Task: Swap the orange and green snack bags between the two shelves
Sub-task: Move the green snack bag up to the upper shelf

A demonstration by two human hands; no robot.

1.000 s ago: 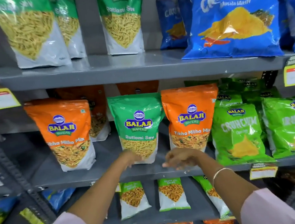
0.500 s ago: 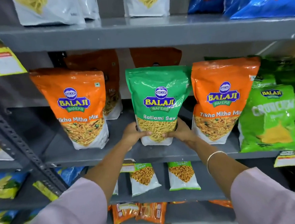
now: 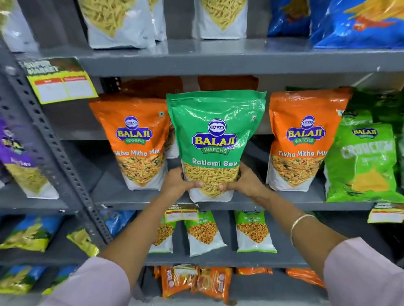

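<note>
The green bag (image 3: 216, 144) stands upright in front of the middle shelf (image 3: 297, 197), between two orange bags (image 3: 135, 144), with the left hand (image 3: 178, 183) and right hand (image 3: 242, 182) clamped on its bottom corners.

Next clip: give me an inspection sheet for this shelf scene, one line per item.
Surface: grey metal middle shelf, stocked.
Job's things: green Ratlami Sev bag held upright at the shelf front, between two orange Tikha Mitha Mix bags.
Clutter: lime Crunchem bags at right; sev packs above; small packs below.
Grips: left hand and right hand clasp the green bag's lower sides.
Cables: nothing seen.
Surroundings: neighbouring rack, price tags.
</note>
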